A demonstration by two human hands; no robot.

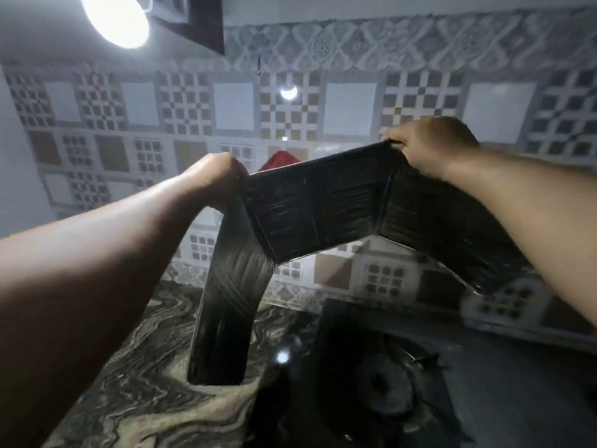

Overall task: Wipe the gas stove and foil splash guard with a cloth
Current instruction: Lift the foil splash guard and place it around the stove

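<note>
Gripping the guard [323,208] by its top edge, both hands hold it up in front of the tiled wall [232,105], above the tabletop [145,367]. The left hand [216,176] has its fingers clenched round the upper left corner, where the left panel hangs down with its lower end just over the marbled tabletop. The right hand [429,147] pinches the top edge at the fold between the middle and right panels. Only the guard's dark, streaked back faces the camera. Below it, at lower right, lies the stove [387,383], dark and blurred. A red cloth [280,160] peeks over the guard's top edge, between the hands. A lamp [114,19] glares at top left.
</note>
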